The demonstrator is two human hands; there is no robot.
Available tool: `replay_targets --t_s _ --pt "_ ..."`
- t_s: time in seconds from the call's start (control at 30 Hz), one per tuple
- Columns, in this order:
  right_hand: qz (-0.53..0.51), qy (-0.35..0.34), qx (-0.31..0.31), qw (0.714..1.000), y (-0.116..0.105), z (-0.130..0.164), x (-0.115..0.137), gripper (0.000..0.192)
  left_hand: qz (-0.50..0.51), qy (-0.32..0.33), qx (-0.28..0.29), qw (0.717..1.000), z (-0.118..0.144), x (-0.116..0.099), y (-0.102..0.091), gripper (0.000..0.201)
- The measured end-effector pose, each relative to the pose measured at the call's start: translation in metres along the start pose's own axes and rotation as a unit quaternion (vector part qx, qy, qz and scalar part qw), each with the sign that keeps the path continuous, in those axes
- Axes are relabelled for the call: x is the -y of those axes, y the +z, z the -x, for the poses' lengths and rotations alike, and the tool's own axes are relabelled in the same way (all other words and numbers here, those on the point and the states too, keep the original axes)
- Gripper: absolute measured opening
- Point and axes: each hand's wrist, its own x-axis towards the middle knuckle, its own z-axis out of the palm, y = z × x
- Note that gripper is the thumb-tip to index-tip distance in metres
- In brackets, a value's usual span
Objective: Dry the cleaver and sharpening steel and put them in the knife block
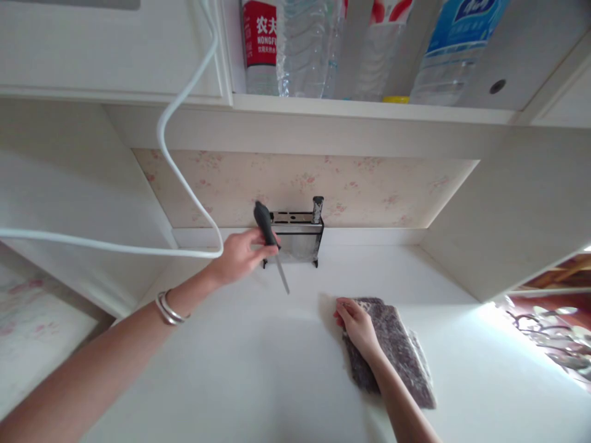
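In my left hand (pixel 242 253) is a black-handled tool (pixel 265 221) with a slim grey metal shaft, which resembles a screwdriver. Its handle points up and its shaft slants down to the right. The fingers close round the lower handle, just before a black-framed rack (pixel 298 229). A textured dark item (pixel 317 209) stands upright in the rack's right end. My right hand (pixel 355 323) lies at the upper left corner of a folded grey-brown cloth (pixel 399 351), fingers curled at its edge; the fingertips are partly hidden. The cloth rests on the white surface.
Overhead, a shelf (pixel 369 112) holds several plastic bottles, one with a red label (pixel 260 37) and one with a blue label (pixel 466 31). A white cable (pixel 182 175) hangs across the left side, near my left wrist. Side panels (pixel 508 203) enclose the white surface (pixel 258 369).
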Motion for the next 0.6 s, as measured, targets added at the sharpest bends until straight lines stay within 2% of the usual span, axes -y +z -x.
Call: replay_targets --t_s 0.07,0.13,0.27,0.47,0.6 --pt "0.002 -0.002 0.001 1.0 0.0 0.001 0.0 0.038 0.091 0.01 -0.073 0.993 -0.029 -0.008 -0.008 0.027" --pt "0.009 -0.01 0.0 1.0 -0.001 0.002 -0.001 0.036 0.136 0.041 -0.148 0.979 -0.055 -0.011 -0.016 0.028" --pt "0.031 -0.023 -0.006 0.999 -0.001 0.004 -0.001 0.035 0.133 0.077 -0.237 0.959 -0.097 -0.003 -0.023 0.025" --pt "0.054 -0.031 -0.017 0.998 0.0 0.007 0.001 0.036 0.107 0.073 -0.25 0.959 -0.126 0.023 -0.013 0.023" --pt "0.048 -0.037 -0.02 0.998 -0.001 0.007 0.001 0.037 0.093 0.071 -0.246 0.962 -0.137 0.03 -0.008 0.024"
